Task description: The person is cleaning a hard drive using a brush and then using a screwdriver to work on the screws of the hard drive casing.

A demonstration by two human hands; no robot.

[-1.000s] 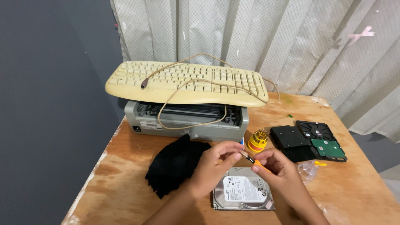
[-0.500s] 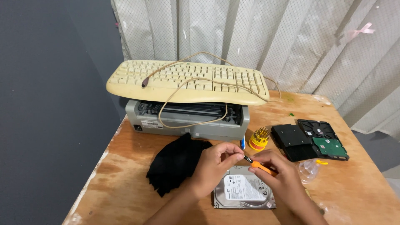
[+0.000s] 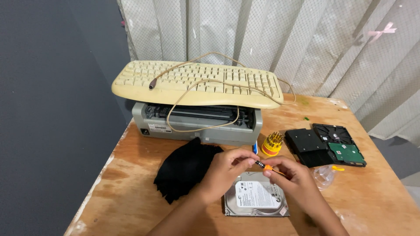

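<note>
My right hand (image 3: pixel 292 178) grips a small screwdriver (image 3: pixel 267 167) with an orange handle, its dark tip pointing left. My left hand (image 3: pixel 227 171) pinches the tip end of that screwdriver with thumb and fingers. Both hands hover just above a silver hard drive (image 3: pixel 255 200) that lies label up on the wooden table (image 3: pixel 131 175). A round yellow holder of screwdriver bits (image 3: pixel 272 144) stands a little beyond the hands.
A black cloth (image 3: pixel 183 170) lies left of the drive. Behind it a grey printer (image 3: pixel 197 124) carries a cream keyboard (image 3: pixel 197 83) with its cable looped. Black hard drives (image 3: pixel 326 144), one with a green board, and a clear bag (image 3: pixel 324 175) lie at right.
The hands stayed together over the drive; the fingers of my left hand shifted slightly on the screwdriver tip. The view moved a little.
</note>
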